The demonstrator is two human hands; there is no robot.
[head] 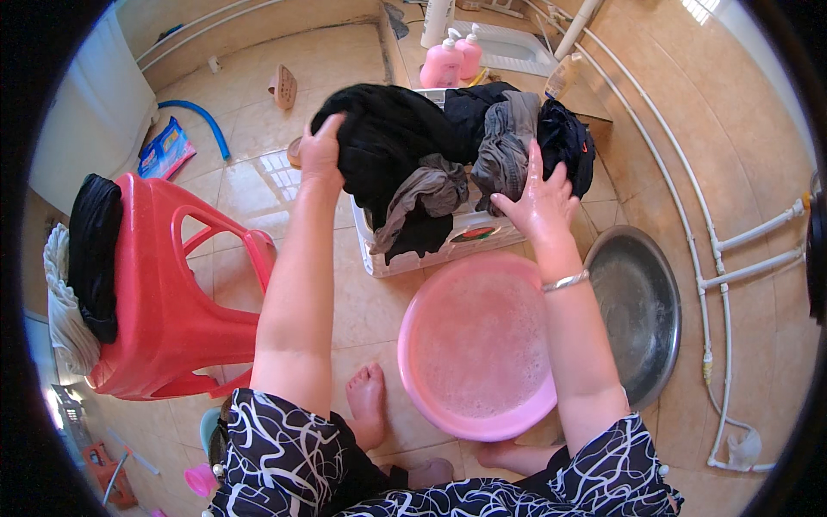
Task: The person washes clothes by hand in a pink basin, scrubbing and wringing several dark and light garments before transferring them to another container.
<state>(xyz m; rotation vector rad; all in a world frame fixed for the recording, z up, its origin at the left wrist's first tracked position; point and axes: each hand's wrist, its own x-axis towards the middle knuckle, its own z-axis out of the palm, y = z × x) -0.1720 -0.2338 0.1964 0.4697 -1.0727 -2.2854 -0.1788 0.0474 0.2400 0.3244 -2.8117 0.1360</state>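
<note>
My left hand [323, 150] grips the left side of a black garment [387, 129], its thumb up and its other fingers mostly hidden by the cloth. With fingers spread, my right hand [544, 197] rests against a bunched grey garment [507, 142] and dark navy clothes [565, 142]. The heap lies over a white plastic basket [413, 262]; a second grey cloth [429, 187] hangs over its front side. Nearer me, a pink basin [478, 349] holds sudsy water, partly covered by my right forearm.
A grey metal basin [636, 316] stands at right beside white wall pipes [701, 284]. At left, a red plastic stool [174, 278] bears black cloth [94, 258] and whitish cloth [64, 310]. Pink pump bottles [442, 64] stand behind the basket. A blue hose [207, 119] lies on the tiles.
</note>
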